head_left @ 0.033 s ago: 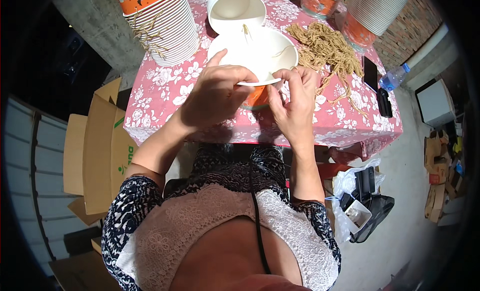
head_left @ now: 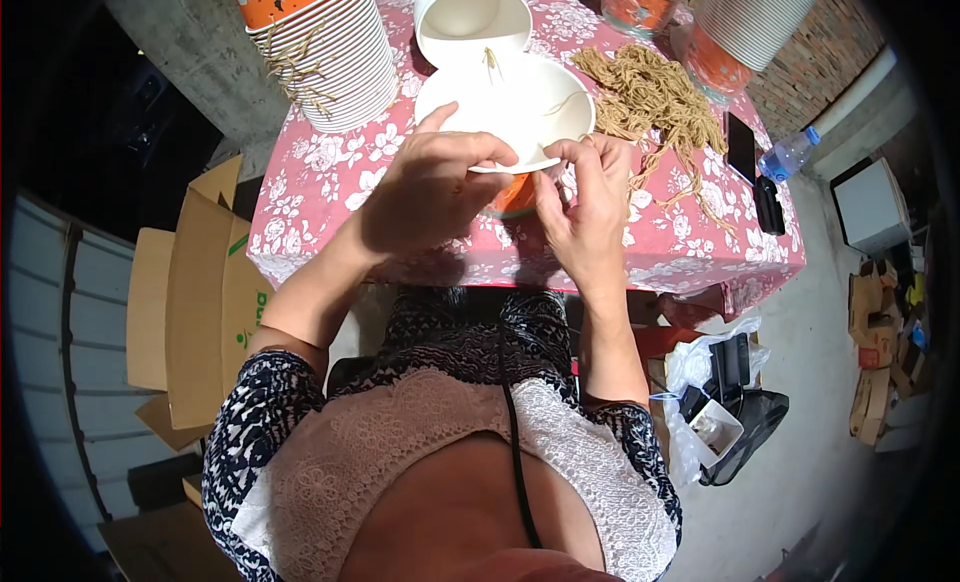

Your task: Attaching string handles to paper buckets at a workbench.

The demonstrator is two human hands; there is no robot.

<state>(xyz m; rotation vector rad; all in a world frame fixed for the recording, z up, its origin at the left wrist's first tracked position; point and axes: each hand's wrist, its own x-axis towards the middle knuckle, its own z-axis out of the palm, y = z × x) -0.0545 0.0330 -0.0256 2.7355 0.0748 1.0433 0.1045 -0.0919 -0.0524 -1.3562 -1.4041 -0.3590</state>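
Note:
A paper bucket (head_left: pixel 505 102), white inside with orange on its outer wall, stands tilted toward me at the table's near side. My left hand (head_left: pixel 435 177) is closed on its near rim, thumb over the edge and index finger raised. Just right of it, my right hand (head_left: pixel 590 182) pinches the same rim, fingertips inside and thumb outside. Whether cord is also between those fingertips is too small to tell. A short tan cord (head_left: pixel 490 59) shows at the bucket's far side, and a thin strand lies against the inner right wall.
A flowered pink cloth (head_left: pixel 330 207) covers the table. Stacked buckets (head_left: pixel 335 67) with cord ends stand left; another stack (head_left: pixel 750 32) stands far right. Behind lies a white bucket (head_left: pixel 470 27). Right are tan cords (head_left: pixel 660 97), a phone (head_left: pixel 740 147) and a bottle (head_left: pixel 790 154). Cardboard boxes (head_left: pixel 205 312) stand left.
Both hands and the bucket rim have shifted very slightly to the left. The grip on the rim looks the same.

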